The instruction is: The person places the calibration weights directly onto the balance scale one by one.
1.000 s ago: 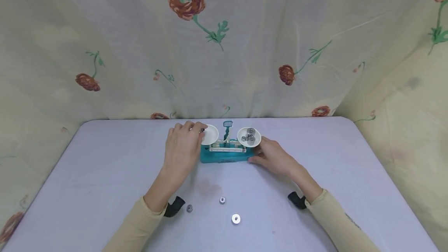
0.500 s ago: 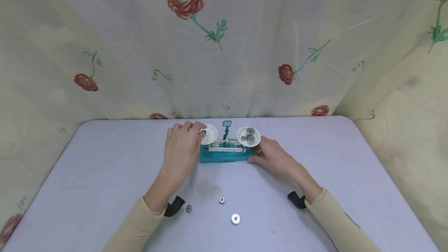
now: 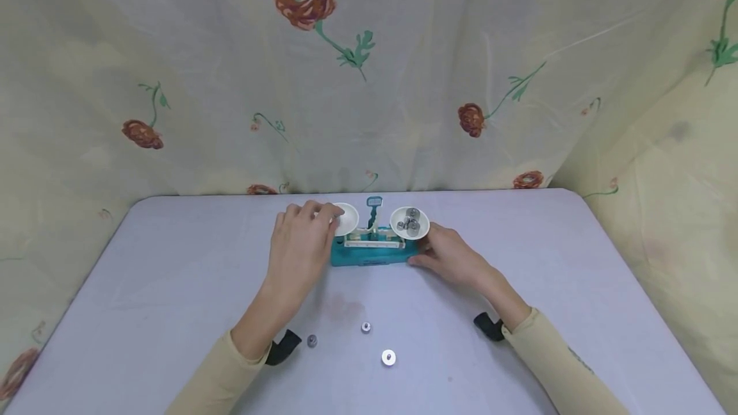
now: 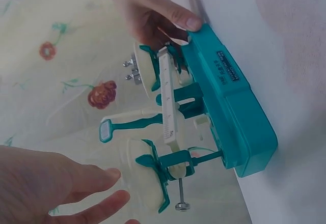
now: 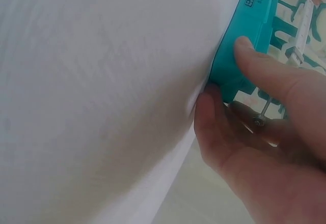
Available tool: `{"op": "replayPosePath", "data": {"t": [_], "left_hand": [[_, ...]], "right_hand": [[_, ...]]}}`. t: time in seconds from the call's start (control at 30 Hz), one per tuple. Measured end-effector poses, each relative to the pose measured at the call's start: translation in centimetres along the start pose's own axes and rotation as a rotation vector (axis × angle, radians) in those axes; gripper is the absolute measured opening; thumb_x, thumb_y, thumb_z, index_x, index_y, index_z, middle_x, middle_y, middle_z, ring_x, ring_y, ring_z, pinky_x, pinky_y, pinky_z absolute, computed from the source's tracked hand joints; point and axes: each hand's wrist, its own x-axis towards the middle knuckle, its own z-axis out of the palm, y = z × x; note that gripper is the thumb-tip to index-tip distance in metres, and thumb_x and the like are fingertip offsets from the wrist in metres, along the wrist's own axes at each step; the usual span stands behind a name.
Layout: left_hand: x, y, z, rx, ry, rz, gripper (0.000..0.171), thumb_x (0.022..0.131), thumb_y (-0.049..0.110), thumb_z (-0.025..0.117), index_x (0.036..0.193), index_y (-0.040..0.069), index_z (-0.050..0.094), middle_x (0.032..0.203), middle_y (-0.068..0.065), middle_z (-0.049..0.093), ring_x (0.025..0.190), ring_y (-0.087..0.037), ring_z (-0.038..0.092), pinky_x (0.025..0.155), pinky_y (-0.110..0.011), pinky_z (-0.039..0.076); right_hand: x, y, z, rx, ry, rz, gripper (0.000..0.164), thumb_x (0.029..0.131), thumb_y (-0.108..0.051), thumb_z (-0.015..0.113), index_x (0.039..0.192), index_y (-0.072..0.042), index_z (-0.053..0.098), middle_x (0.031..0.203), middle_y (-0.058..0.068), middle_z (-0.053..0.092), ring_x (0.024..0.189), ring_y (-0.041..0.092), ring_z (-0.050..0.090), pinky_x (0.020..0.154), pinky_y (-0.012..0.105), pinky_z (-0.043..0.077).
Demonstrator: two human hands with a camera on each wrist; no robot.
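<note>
A small teal balance scale (image 3: 375,257) with two white pans stands near the back of the table. My left hand (image 3: 300,242) hovers at its left pan (image 3: 349,221), fingertips over the rim. In the left wrist view, its thumb and fingers are apart with nothing between them. The pan's near-left part is hidden behind that hand. Several metal weights (image 3: 412,226) sit together in the right pan (image 3: 396,219). At the scale's right end, my right hand (image 3: 455,258) grips the teal base, thumb (image 5: 245,45) on its front face and the other fingers round the end.
Three loose metal weights lie on the table (image 3: 190,287) in front of the scale: a small grey weight (image 3: 312,341), a small shiny weight (image 3: 366,326) and a wider weight (image 3: 389,357). A flowered curtain (image 3: 403,114) hangs behind the table.
The small metal weight held at my left fingertips has been lowered to the left pan and let go; it is now out of sight behind the hand. My right hand stays on the base.
</note>
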Motion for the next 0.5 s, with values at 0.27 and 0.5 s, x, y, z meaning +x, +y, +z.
{"op": "replayPosePath", "data": {"t": [0.27, 0.5], "left_hand": [[-1.7, 0.3, -0.9, 0.027, 0.032, 0.066, 0.024, 0.100, 0.018, 0.079, 0.124, 0.019, 0.077, 0.120, -0.012, 0.079, 0.105, -0.036, 0.069, 0.087, -0.045, 0.057], [-2.5, 1.2, -1.5, 0.035, -0.004, 0.095, 0.026, 0.098, 0.023, 0.082, 0.123, 0.021, 0.078, 0.119, -0.009, 0.079, 0.105, -0.033, 0.069, 0.086, -0.043, 0.058]], "right_hand": [[0.0, -0.2, -0.1, 0.015, 0.011, 0.022, 0.066, 0.096, -0.011, 0.082, 0.153, -0.001, 0.050, 0.137, 0.021, 0.070, 0.120, 0.037, 0.074, 0.101, 0.047, 0.063], [0.0, -0.1, 0.0, 0.017, 0.012, 0.028, 0.066, 0.096, -0.011, 0.082, 0.153, -0.001, 0.050, 0.137, 0.022, 0.070, 0.121, 0.038, 0.074, 0.103, 0.049, 0.062]]}}
